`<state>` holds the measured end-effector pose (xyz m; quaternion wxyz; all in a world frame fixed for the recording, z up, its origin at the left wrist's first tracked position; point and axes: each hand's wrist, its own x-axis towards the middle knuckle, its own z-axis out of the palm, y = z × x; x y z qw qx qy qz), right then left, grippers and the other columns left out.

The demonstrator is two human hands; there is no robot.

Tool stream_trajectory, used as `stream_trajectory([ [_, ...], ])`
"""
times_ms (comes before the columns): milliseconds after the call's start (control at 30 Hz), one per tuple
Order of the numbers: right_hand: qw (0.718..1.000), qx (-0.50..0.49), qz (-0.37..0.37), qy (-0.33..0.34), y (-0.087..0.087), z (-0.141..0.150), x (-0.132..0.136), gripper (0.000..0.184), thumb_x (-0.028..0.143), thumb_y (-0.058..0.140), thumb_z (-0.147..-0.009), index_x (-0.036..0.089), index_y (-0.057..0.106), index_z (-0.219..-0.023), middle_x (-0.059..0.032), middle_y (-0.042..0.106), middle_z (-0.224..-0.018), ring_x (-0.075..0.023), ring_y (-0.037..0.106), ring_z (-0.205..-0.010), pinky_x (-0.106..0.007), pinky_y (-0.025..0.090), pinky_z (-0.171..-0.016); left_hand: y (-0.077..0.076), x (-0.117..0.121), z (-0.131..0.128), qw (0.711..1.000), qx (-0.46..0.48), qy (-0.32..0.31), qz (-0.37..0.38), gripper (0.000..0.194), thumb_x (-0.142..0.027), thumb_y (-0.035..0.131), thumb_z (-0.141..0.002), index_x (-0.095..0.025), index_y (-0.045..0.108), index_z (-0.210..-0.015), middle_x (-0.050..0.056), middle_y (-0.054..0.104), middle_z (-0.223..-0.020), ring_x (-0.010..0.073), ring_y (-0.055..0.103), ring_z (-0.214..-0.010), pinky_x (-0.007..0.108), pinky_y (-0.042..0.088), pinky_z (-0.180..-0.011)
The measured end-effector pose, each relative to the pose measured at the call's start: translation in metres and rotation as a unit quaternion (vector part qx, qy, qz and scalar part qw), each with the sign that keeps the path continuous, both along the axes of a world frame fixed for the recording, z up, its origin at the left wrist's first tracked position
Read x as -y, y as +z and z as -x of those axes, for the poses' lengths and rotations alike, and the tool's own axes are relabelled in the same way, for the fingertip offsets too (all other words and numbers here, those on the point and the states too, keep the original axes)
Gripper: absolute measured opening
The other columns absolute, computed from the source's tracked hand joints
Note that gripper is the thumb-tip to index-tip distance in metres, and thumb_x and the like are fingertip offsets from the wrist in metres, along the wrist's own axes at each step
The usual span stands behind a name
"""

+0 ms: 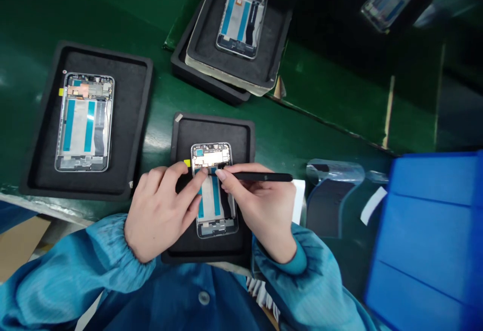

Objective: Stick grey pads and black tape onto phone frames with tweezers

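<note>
An opened phone frame (213,190) with blue strips lies in a black foam tray (215,130) right in front of me. My left hand (160,213) rests on the tray, fingers curled, with the fingertips pressing on the phone's upper part. My right hand (260,205) pinches a thin black tool (256,176), held level, whose tip touches the phone near its top board.
A second black tray (45,135) with a phone frame (85,122) sits at the left on the green belt (320,94). Stacked trays (204,64) with another phone (242,15) stand behind. A blue bin (426,240) is at the right, beside a roll of film (332,175).
</note>
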<state>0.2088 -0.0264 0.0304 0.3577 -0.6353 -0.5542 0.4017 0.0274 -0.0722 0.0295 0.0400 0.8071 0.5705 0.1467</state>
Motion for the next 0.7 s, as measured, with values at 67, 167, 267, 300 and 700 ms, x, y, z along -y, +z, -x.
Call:
stream_trajectory([
  [67,1.0,0.0,0.0,0.003,0.001,0.001,-0.001,0.013,0.032,0.083,-0.077,0.02,0.077,-0.08,-0.0017,0.076,-0.07,-0.0147,0.069,-0.053,-0.024,0.057,-0.05,0.003,-0.001,0.0,0.999,-0.028,-0.017,-0.004,0.042,-0.03,0.059,-0.093,-0.023,0.062,-0.134,0.012,0.065,-0.122,0.03,0.055,-0.097,0.044,0.044,-0.077],
  [167,1.0,0.003,-0.018,-0.016,0.006,-0.001,0.0,0.01,0.029,0.082,-0.079,0.021,0.076,-0.081,-0.0015,0.077,-0.073,-0.0151,0.071,-0.058,-0.024,0.059,-0.053,0.006,-0.003,-0.001,0.997,-0.058,-0.047,-0.015,0.041,-0.026,0.056,-0.095,-0.018,0.062,-0.135,0.009,0.065,-0.132,0.0313,0.056,-0.108,0.046,0.043,-0.085],
  [267,0.997,0.008,-0.049,-0.054,0.014,-0.006,0.005,0.008,0.027,0.082,-0.079,0.022,0.076,-0.081,-0.0022,0.078,-0.079,-0.0168,0.074,-0.066,-0.026,0.063,-0.06,0.007,-0.006,-0.002,0.995,-0.06,-0.078,-0.013,0.038,-0.023,0.05,-0.097,-0.015,0.062,-0.133,0.008,0.065,-0.135,0.0309,0.057,-0.117,0.047,0.042,-0.093],
  [300,0.997,0.008,-0.054,-0.06,0.016,-0.008,0.008,0.009,0.027,0.082,-0.078,0.022,0.076,-0.082,-0.0022,0.078,-0.08,-0.0174,0.074,-0.068,-0.027,0.064,-0.062,0.007,-0.007,-0.002,0.995,-0.06,-0.085,-0.007,0.038,-0.023,0.049,-0.097,-0.014,0.062,-0.133,0.008,0.065,-0.135,0.0308,0.057,-0.118,0.047,0.042,-0.096],
  [700,0.993,0.012,-0.056,-0.1,0.026,-0.057,0.059,0.011,0.025,0.086,-0.074,0.024,0.077,-0.08,-0.0004,0.077,-0.075,-0.0169,0.073,-0.066,-0.025,0.06,-0.061,0.015,-0.018,0.016,0.987,-0.052,-0.141,0.047,0.039,-0.03,0.056,-0.096,-0.022,0.062,-0.133,0.011,0.061,-0.137,0.032,0.058,-0.12,0.05,0.047,-0.098],
])
